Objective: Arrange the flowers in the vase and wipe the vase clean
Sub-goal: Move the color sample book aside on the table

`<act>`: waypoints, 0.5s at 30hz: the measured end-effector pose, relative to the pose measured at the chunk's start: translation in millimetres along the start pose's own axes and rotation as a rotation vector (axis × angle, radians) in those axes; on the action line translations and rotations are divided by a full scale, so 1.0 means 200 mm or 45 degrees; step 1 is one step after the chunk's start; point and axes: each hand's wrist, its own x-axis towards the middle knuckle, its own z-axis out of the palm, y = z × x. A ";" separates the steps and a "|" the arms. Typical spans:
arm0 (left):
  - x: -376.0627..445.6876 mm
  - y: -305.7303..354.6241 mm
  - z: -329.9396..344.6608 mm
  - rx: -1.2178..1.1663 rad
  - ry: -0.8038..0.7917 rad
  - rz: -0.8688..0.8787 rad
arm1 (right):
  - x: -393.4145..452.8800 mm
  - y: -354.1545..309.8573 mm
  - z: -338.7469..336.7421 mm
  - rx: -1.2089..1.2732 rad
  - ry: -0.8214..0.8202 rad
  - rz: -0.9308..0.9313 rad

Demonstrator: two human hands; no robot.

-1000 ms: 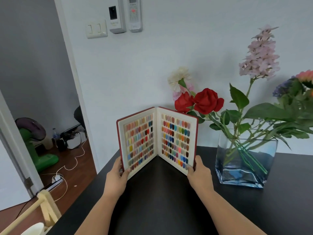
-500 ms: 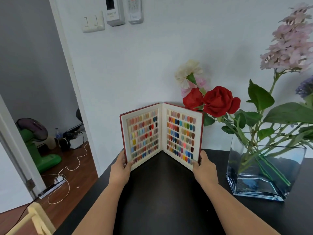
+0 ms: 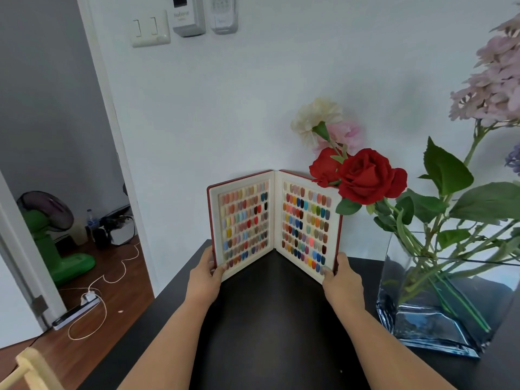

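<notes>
hands: left hand (image 3: 206,277) and right hand (image 3: 342,280) gripping the swatch book (image 3: 274,220) edges | vase (image 3: 439,299) sitting right of them on counter (image 3: 270,319), untouched | roses (image 3: 363,175) leaning over book

Both my forearms reach fwd & up from the bottom edge, bare, roughly parallel, angling slightly inward. My left hand (image 3: 204,280) is knuckles-up, thumb on the inner face & fingers wrapped behind what it grips. My right hand (image 3: 342,282) mirrors it: thumb in front, fingers curled round the back, wrist straight. Hands well apart, level w/ each other.
</notes>
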 end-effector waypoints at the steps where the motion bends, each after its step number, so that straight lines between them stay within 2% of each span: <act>1: 0.00 0.01 0.01 0.007 -0.004 -0.005 | 0.00 0.00 0.00 -0.001 0.006 0.008; 8: 0.00 0.03 0.04 0.011 -0.022 -0.026 | 0.03 0.04 -0.04 -0.012 0.086 0.031; 11: -0.05 0.03 0.05 0.075 -0.028 -0.039 | 0.00 0.04 -0.06 0.073 0.089 0.083; 15: -0.17 0.08 0.07 0.100 0.134 0.031 | -0.12 0.03 -0.10 0.305 0.032 0.147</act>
